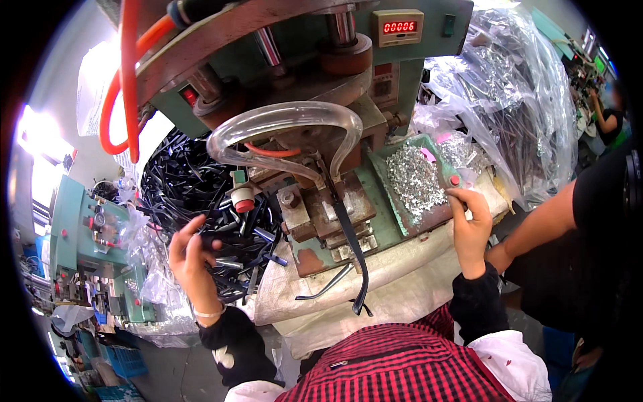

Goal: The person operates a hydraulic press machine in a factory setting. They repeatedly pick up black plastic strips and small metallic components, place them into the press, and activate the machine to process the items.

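My left hand [193, 262] is raised with its fingers apart and holds nothing. It is nearest to a big pile of black eyeglass temples [184, 174]. My right hand [471, 224] has thumb and forefinger pinched together by the red button [455, 180], at the right edge of a tray [429, 222] of small silvery metal parts [415, 177]. Whatever is between those fingertips is too small to make out. One black eyeglass temple [351, 244] sits with one end in the metal fixture [328, 221] of the press, its curved tip pointing toward me. Another temple [326, 287] lies on the cloth in front.
Above the fixture arches a clear plastic tube [288, 112], under the green press with a lit counter [398, 27]. A second red button [244, 204] stands left of the fixture. Plastic-wrapped bundles [509, 94] are at the right, near another person's arm [542, 221].
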`<state>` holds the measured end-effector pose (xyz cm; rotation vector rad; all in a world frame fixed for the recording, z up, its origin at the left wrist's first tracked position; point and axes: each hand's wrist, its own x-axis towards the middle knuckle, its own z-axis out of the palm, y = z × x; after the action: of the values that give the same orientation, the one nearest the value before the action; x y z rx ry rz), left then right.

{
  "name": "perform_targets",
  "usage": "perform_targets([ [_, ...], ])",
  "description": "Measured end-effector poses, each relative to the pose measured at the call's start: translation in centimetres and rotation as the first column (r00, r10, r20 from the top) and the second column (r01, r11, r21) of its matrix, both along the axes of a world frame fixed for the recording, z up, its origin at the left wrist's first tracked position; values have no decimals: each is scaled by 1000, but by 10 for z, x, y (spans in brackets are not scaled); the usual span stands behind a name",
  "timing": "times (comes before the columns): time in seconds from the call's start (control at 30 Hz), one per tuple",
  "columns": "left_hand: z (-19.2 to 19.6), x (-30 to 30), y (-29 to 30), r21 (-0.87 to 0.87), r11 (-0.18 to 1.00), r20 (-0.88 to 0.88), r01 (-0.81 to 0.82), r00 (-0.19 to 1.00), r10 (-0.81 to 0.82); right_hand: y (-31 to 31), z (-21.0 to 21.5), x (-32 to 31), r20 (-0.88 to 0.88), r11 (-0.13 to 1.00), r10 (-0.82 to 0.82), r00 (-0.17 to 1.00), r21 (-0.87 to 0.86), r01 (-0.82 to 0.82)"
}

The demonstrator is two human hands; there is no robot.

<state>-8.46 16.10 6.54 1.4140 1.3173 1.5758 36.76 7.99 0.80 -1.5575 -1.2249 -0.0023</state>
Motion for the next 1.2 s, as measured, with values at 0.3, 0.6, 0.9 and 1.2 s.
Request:
perform_targets([
  [0.3, -9, 36, -1, -43, 988, 329, 148, 936, -126, 65, 63, -96, -195, 847, 531, 825, 156, -508],
  [0.6, -1, 62, -25, 66, 994, 298, 91, 949, -107, 62, 59, -126, -643, 800, 550, 533, 224, -556],
  [0.9, 31, 127, -64, 506, 762, -624, 404, 781, 0, 30, 82, -114, -563, 764, 573, 596, 105, -637],
  [1.2, 18, 172, -42, 548, 647, -721, 530, 691, 45, 64, -17, -14, 394, 995, -12, 919, -87, 50],
])
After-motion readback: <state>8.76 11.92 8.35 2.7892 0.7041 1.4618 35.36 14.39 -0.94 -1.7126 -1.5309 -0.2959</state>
